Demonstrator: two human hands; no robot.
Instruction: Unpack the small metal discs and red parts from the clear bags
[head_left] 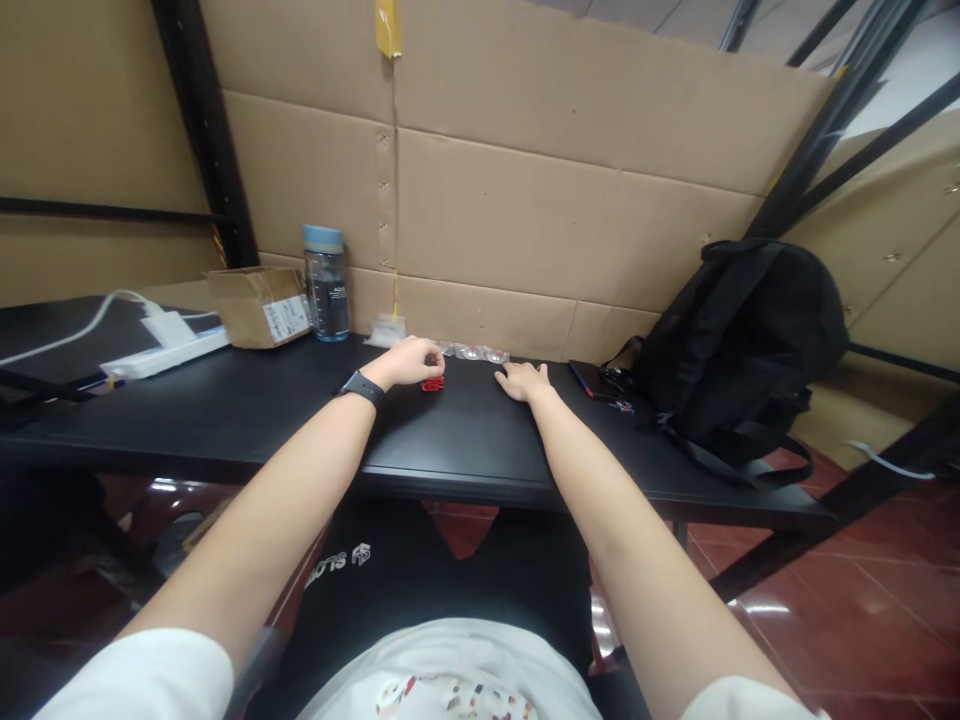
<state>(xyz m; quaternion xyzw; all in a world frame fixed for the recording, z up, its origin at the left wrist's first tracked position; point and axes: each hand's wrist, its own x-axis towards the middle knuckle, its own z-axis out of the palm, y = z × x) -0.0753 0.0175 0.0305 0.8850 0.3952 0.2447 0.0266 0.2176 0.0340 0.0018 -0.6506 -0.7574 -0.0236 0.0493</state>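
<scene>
Both my arms reach forward over a black table (247, 420). My left hand (411, 362), with a dark watch on its wrist, curls over a small red object (432, 384) lying on the tabletop, fingers touching it. My right hand (523, 381) lies flat on the table a little to the right, fingers spread, holding nothing. Just behind both hands, against the cardboard wall, lies a row of small clear plastic pieces (476, 352).
A clear water bottle with a blue cap (325, 284), a small cardboard box (259, 305) and a white power strip (166, 354) stand at the back left. A dark phone (587, 378) and a black backpack (739, 340) sit at the right.
</scene>
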